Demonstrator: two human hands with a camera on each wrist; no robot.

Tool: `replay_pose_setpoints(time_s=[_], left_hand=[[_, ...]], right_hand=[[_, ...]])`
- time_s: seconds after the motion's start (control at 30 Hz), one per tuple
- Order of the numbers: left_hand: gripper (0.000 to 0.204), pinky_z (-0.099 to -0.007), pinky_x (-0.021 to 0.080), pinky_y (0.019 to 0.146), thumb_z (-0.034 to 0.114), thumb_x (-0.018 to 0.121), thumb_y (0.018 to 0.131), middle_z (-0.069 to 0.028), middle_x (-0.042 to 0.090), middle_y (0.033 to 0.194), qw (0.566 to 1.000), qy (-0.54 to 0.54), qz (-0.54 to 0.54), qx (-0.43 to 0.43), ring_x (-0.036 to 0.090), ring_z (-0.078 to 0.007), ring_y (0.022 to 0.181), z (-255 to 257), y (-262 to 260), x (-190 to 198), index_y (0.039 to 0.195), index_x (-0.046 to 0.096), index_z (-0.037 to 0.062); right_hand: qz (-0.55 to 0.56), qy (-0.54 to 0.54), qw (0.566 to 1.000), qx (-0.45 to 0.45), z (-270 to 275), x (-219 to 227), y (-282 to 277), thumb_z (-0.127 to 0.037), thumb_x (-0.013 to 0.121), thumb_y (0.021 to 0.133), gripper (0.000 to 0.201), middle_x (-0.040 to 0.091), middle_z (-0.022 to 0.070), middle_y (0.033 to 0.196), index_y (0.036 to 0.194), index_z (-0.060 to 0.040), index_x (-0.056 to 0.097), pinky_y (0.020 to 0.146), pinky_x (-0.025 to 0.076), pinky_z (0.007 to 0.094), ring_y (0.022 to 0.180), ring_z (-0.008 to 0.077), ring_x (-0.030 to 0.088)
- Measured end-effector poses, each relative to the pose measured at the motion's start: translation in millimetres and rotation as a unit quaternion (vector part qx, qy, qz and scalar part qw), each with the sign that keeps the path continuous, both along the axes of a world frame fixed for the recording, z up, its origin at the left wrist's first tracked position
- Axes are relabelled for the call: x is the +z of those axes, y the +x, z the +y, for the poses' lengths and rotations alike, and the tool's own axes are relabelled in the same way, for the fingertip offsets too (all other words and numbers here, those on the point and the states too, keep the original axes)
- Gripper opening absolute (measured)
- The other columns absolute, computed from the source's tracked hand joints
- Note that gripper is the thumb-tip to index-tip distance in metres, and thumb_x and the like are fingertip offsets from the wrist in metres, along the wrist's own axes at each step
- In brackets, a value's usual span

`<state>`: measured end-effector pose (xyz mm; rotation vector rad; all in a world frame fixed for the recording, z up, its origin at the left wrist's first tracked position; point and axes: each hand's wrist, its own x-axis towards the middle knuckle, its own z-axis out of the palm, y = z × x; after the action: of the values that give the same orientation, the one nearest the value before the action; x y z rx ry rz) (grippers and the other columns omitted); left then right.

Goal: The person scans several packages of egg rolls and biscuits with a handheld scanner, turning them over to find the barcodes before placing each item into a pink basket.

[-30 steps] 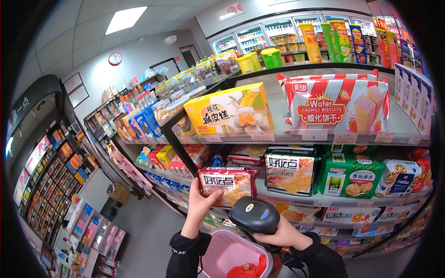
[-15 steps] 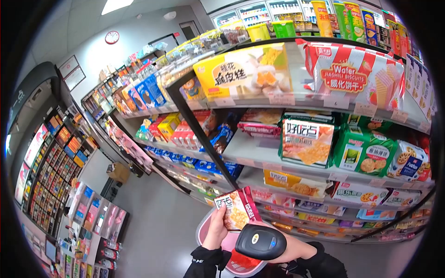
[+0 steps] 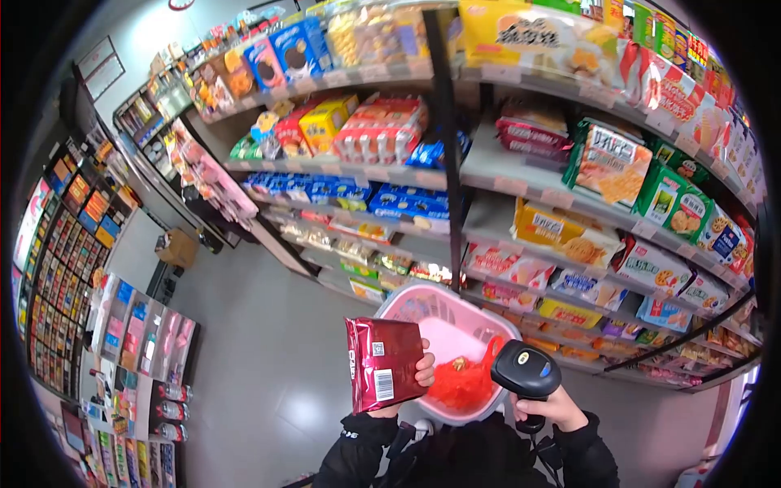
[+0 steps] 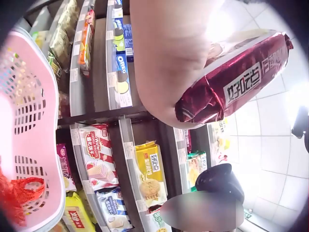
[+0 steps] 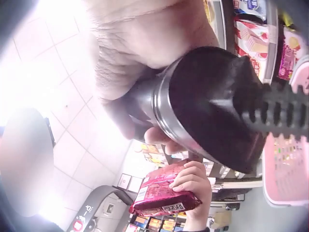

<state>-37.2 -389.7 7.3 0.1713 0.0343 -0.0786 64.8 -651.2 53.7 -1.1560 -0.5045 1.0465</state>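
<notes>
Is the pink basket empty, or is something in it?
Not empty: the pink basket holds a bright red, crumpled item at one end, with bare pink bottom showing beside it.

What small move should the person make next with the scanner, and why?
Probably the right hand should bring the scanner closer to the red packet and aim it at the barcode. The left hand holds the packet with that barcode in plain sight of the head camera, while scanner and packet are apart, so the gap seems the thing to close.
</notes>
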Motion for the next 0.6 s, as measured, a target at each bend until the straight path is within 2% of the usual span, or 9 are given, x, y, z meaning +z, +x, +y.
replay_pose_setpoints(time_s=[0.07,0.13,0.17,0.2,0.3,0.4,0.47,0.53,0.6], left_hand=[[0.053,-0.0264,0.034,0.056,0.047,0.042,0.079,-0.0064,0.041,0.072,0.999,0.024,0.039,0.005,0.041,-0.0163,0.059,7.5,-24.2,1.2,0.103,0.044,0.0007],[0.056,-0.0254,0.033,0.053,0.051,0.043,0.076,-0.0053,0.040,0.069,0.996,0.053,0.078,0.005,0.040,-0.0151,0.056,16.7,-45.9,0.2,0.100,0.043,0.0009],[0.057,-0.0255,0.033,0.052,0.053,0.043,0.075,-0.0053,0.040,0.068,0.995,0.058,0.078,0.009,0.040,-0.0151,0.055,21.5,-55.5,-1.7,0.100,0.043,0.0009],[0.059,-0.0255,0.033,0.051,0.054,0.043,0.075,-0.0052,0.040,0.067,0.995,0.062,0.078,0.012,0.040,-0.0151,0.054,26.5,-65.3,-3.8,0.100,0.043,0.0008],[0.057,-0.0286,0.037,0.057,0.050,0.045,0.077,-0.0087,0.045,0.073,1.000,0.010,0.020,-0.018,0.045,-0.0192,0.059,46.9,-90.2,-13.1,0.104,0.045,-0.0011],[0.055,-0.0306,0.039,0.057,0.048,0.046,0.077,-0.0102,0.046,0.075,0.999,-0.009,-0.003,-0.042,0.047,-0.0205,0.061,63.8,-106.6,-22.8,0.104,0.045,-0.0008],[0.051,-0.0303,0.041,0.056,0.044,0.048,0.079,-0.0105,0.048,0.077,0.994,0.049,0.009,-0.097,0.050,-0.0206,0.062,76.2,-113.2,-34.1,0.104,0.045,-0.0002],[0.058,-0.0319,0.042,0.061,0.045,0.047,0.079,-0.0125,0.048,0.082,0.991,0.060,0.005,-0.120,0.050,-0.0224,0.068,85.6,-121.9,-59.0,0.113,0.041,-0.0014],[0.057,-0.0310,0.043,0.061,0.045,0.048,0.079,-0.0122,0.048,0.083,0.988,0.030,0.028,-0.147,0.050,-0.0226,0.069,88.7,-127.6,-62.5,0.112,0.042,-0.0012]], right_hand=[[0.014,-0.006,1.000,0.027,14.1,-4.5,-18.2,-0.010,0.064,0.073,0.022,0.054,0.0041,0.073,0.090,-0.0012,0.051,0.058,0.043,0.0249,0.063,0.0116,0.054],[-0.055,0.014,0.995,0.076,26.6,-14.5,-37.0,-0.013,0.067,0.071,0.028,0.054,0.0023,0.072,0.091,-0.0014,0.051,0.064,0.042,0.0247,0.068,0.0104,0.053],[-0.022,-0.015,0.993,0.114,31.0,-17.3,-45.0,-0.014,0.070,0.068,0.040,0.057,0.0044,0.084,0.101,-0.0008,0.050,0.075,0.042,0.0266,0.081,0.0129,0.053],[-0.016,-0.017,0.993,0.113,39.1,-14.6,-58.3,-0.014,0.070,0.068,0.040,0.057,0.0044,0.084,0.101,-0.0008,0.050,0.075,0.042,0.0266,0.081,0.0129,0.053],[-0.203,-0.059,0.975,0.070,68.3,3.8,-95.5,-0.012,0.071,0.066,0.063,0.049,0.0109,0.114,0.119,0.0003,0.040,0.090,0.036,0.0311,0.103,0.0182,0.047],[-0.206,-0.033,0.966,0.151,88.0,7.6,-114.3,-0.011,0.070,0.065,0.062,0.050,0.0116,0.114,0.118,0.0005,0.041,0.090,0.036,0.0313,0.104,0.0183,0.047],[-0.269,-0.013,0.952,0.143,101.0,17.5,-123.9,-0.013,0.068,0.066,0.056,0.055,0.0140,0.105,0.114,0.0009,0.043,0.085,0.040,0.0319,0.097,0.0222,0.053],[-0.313,-0.062,0.913,0.255,108.8,21.9,-130.7,-0.017,0.066,0.068,0.048,0.059,0.0151,0.091,0.107,0.0011,0.045,0.076,0.044,0.0329,0.085,0.0273,0.058],[-0.330,-0.044,0.917,0.220,114.8,16.3,-140.8,-0.019,0.064,0.070,0.040,0.059,0.0153,0.080,0.100,0.0012,0.047,0.069,0.045,0.0337,0.074,0.0302,0.058]])
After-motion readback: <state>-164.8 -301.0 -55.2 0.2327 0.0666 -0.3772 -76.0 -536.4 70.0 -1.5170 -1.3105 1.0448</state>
